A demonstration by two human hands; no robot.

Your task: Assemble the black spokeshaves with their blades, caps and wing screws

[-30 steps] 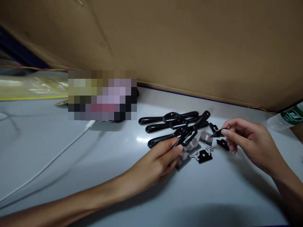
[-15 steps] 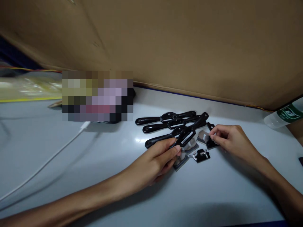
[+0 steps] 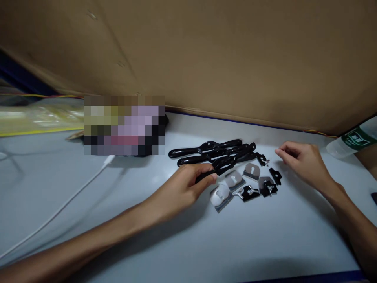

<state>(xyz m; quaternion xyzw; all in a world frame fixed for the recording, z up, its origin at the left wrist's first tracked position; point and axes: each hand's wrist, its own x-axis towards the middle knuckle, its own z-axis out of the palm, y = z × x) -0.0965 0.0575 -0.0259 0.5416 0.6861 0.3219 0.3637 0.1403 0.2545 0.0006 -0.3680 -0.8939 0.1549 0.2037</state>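
Fingers and thumb of my left hand point(image 3: 188, 182) are closed around a black spokeshave body point(image 3: 225, 166), which slants up to the right. Other black spokeshave bodies point(image 3: 185, 151) lie just beyond it. Beneath and beside them rest several slotted metal blades point(image 3: 235, 179). Black cap plates point(image 3: 251, 193), some with silver thumbscrews point(image 3: 270, 190), are scattered among the blades. My right hand point(image 3: 308, 163) is held above the table, right of these parts. Its fingertips are drawn together, and whether they hold anything small cannot be made out.
Cardboard point(image 3: 224, 59) stands along the back of the white table point(image 3: 176, 243). A green-labelled bottle point(image 3: 355, 139) lies tilted at the right. Left are a blurred-out patch point(image 3: 123, 125), a white cable point(image 3: 67, 190) and clear plastic wrapping point(image 3: 41, 118).
My right hand has drawn back to the right, off the cap plates, which now lie spread out. The spokeshave body in my left hand is lower and to the left, uncovering the blades.
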